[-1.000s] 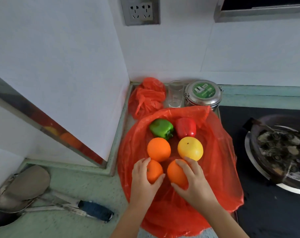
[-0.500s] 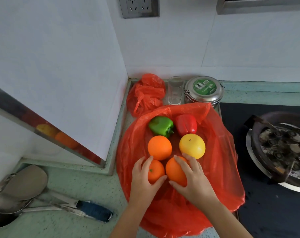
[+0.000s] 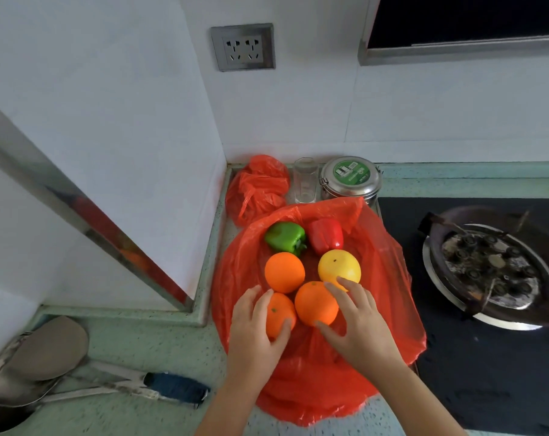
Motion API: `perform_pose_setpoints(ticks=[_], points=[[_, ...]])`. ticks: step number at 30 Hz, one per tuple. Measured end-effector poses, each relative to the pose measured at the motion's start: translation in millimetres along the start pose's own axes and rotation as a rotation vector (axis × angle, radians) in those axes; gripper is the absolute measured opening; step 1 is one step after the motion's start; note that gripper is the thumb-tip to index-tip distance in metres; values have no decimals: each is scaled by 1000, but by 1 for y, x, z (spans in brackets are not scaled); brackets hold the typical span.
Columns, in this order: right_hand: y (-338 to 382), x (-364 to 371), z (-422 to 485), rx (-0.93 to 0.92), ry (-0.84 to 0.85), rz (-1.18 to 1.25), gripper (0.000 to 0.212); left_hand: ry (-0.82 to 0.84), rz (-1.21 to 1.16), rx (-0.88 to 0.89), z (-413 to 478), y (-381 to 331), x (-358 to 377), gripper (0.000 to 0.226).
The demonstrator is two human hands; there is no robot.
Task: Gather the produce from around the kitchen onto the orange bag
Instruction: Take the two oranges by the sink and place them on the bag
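The orange bag lies spread flat on the counter. On it rest a green pepper, a red pepper, an orange and a yellow citrus fruit. My left hand is wrapped around a small orange at the bag's near left. My right hand grips a bigger orange right beside it, fingertips brushing the yellow fruit. Both held fruits sit low over the bag, touching each other.
A crumpled orange bag, a glass and a steel tin with a green label stand at the back. A black hob with a burner lies to the right. A ladle and a blue-handled tool lie at the left.
Both hands have pushed the two oranges slightly farther onto the bag, closer to the other fruit. The camera has tilted up a little.
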State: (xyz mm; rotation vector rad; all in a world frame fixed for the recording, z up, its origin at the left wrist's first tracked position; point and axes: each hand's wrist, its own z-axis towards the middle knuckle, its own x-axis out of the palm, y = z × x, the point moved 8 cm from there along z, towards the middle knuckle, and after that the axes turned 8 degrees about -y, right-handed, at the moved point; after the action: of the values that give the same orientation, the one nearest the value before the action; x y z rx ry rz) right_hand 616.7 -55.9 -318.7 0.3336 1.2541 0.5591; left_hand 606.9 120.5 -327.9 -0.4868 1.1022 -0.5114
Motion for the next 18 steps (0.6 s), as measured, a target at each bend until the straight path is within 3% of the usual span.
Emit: perform_pose_setpoints(ticks=[5,18], points=[[15,-25,-10,-23,-89,-130,51,-46,91,245,-1,-29,-20,41],[82,-89,-49,72,-355,-281,41,-68,-17,506,-3,-84,-75,34]])
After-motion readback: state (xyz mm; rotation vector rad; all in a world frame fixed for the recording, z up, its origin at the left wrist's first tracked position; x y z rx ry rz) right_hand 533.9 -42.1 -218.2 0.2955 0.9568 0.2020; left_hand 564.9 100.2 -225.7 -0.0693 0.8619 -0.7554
